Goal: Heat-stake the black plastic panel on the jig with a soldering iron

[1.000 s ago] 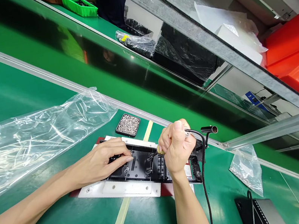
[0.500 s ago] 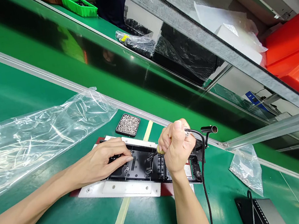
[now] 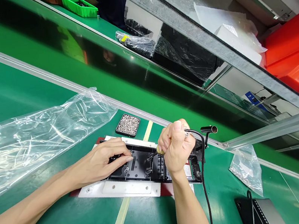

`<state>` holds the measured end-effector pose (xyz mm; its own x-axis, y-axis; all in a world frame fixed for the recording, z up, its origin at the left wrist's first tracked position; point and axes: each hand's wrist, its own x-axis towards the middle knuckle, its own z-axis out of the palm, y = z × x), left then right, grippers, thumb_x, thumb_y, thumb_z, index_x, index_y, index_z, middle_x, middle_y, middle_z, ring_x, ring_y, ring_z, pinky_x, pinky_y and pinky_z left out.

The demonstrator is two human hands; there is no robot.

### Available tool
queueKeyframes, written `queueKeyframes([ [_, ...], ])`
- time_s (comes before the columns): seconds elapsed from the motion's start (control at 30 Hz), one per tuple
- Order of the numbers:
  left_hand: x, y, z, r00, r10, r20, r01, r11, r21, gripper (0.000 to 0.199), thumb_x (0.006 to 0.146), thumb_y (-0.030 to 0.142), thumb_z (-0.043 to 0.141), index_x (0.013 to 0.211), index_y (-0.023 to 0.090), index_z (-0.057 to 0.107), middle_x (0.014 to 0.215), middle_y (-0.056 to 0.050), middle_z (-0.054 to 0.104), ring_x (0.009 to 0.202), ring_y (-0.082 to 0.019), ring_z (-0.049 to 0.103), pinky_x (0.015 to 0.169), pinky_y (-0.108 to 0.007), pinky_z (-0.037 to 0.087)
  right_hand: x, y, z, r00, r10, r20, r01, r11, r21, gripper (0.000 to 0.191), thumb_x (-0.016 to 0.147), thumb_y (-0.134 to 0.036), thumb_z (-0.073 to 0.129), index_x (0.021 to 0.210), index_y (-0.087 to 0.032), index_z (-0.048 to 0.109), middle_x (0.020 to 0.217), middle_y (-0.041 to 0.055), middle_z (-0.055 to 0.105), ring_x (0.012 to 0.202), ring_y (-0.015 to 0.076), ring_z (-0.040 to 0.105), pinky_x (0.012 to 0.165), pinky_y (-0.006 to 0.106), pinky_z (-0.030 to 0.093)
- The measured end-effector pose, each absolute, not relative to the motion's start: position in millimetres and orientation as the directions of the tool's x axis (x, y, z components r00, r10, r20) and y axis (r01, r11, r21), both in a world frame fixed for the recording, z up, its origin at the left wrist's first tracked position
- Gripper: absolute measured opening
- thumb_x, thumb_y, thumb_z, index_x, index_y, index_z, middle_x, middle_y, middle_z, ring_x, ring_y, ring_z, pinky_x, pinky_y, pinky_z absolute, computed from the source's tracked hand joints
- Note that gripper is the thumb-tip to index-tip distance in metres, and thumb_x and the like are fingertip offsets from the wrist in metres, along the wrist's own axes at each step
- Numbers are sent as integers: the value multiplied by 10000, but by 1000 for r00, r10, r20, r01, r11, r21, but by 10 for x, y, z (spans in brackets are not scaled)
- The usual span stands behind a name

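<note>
A long black plastic housing [image 3: 139, 163] lies in a white fixture [image 3: 128, 189] on the green bench. Closed around the handle of a soldering iron [image 3: 159, 150] is my right hand [image 3: 176, 144], held over the middle of the housing. The iron's thin tip points down and left into the housing; whether it touches a part there is too small to tell. A black cord leaves the top of my fist. My left hand [image 3: 114, 157] bends over the housing's left part, thumb and fingertips close together. What those fingers pinch, if anything, is hidden.
A black tray of small metal pieces [image 3: 128, 124] sits behind the fixture. Beside my right hand is a tubular iron stand [image 3: 209, 130]. Clear plastic sheeting [image 3: 42, 139] lies left, a small bag [image 3: 247, 170] right. Across the bench is a person's dark sleeve [image 3: 108, 0].
Both my hands, the soldering iron and the housing stay put. At the far bench, the other person's arm has shifted slightly.
</note>
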<state>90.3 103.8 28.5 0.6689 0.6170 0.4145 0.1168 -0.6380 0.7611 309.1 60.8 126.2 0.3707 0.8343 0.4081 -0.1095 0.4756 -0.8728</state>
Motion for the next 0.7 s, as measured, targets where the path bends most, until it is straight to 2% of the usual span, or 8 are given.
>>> queueKeyframes([
  [0.5, 905, 1043, 318, 675, 607, 419, 117, -648, 752, 332, 1246, 366, 649, 1011, 234, 842, 936, -19, 790, 863, -190, 709, 864, -328, 525, 3095, 607, 1254, 380, 839, 390, -67, 446, -893, 691, 1085, -707, 815, 736, -273, 406, 549, -109, 386, 409, 63, 341, 340, 177, 347],
  [0.7, 906, 1037, 292, 669, 616, 416, 113, -638, 762, 327, 1246, 371, 659, 1011, 238, 843, 941, -12, 787, 871, -183, 706, 864, -318, 516, 3090, 607, 1258, 379, 828, 414, -82, 475, -876, 669, 1100, -657, 821, 731, -266, 421, 543, -105, 400, 404, 63, 354, 341, 168, 336],
])
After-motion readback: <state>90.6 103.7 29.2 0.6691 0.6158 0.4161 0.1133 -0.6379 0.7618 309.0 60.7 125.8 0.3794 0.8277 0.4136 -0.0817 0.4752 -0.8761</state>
